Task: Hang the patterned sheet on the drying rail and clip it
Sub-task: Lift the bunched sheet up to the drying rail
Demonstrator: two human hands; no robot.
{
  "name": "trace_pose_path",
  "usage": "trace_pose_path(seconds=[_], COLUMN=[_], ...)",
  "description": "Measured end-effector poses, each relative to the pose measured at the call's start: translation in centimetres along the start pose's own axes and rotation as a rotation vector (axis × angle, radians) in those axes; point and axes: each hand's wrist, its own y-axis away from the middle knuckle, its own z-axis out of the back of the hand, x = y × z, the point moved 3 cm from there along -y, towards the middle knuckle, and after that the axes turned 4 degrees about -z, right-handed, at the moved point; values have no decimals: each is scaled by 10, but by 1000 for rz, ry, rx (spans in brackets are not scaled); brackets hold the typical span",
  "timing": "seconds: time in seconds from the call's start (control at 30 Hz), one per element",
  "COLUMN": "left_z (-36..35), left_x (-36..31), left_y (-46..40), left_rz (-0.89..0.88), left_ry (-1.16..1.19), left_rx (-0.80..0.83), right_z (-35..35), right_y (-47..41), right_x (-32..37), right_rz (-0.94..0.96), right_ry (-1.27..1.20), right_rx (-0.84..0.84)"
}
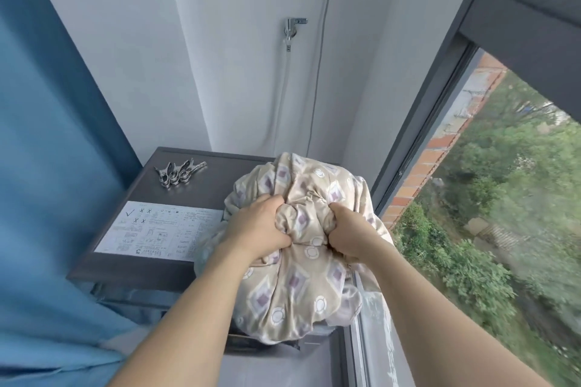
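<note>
White walls (220, 41) are seen at the frame's centre — a blue curtain (47, 135) at left, a dark-framed window (440, 110) at right, daylit greenery beyond.

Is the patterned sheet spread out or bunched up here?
Bunched up: the patterned sheet is a crumpled bundle, gripped by the left hand and right hand.

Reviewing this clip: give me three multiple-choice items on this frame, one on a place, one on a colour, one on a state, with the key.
1. Where do the metal clips lie?
A. on the grey machine top
B. on the window ledge
C. on the sheet

2. What colour is the curtain on the left?
A. white
B. blue
C. red

3. How is the patterned sheet held?
A. spread flat
B. draped over a rail
C. bunched, gripped by left hand and right hand

Key: 1 A, the clips rest near its back left corner; 2 B, its folds are blue; 3 C, fingers dig into the wad.
</note>
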Motion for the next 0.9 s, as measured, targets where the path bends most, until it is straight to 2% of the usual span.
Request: trace_pose_path(seconds=[0.27,0.37,0.6,0.9], left_z=[53,55,43,36], left_x=[-66,-84,-98,-95], left_y=[102,149,257,404], left_rz=[-96,-122,-123,-156], left_ry=[-109,-174,-131,-132], left_rx=[-134,-174,-182,-215], right_z=[30,24,11,-37], right_y=[117,162,250,369], right_x=[-7,-14,-28,-28], right_rz=[-5,12,0,19], right_ry=[-48,-49,12,75], right_rx=[-117,-75,120,154])
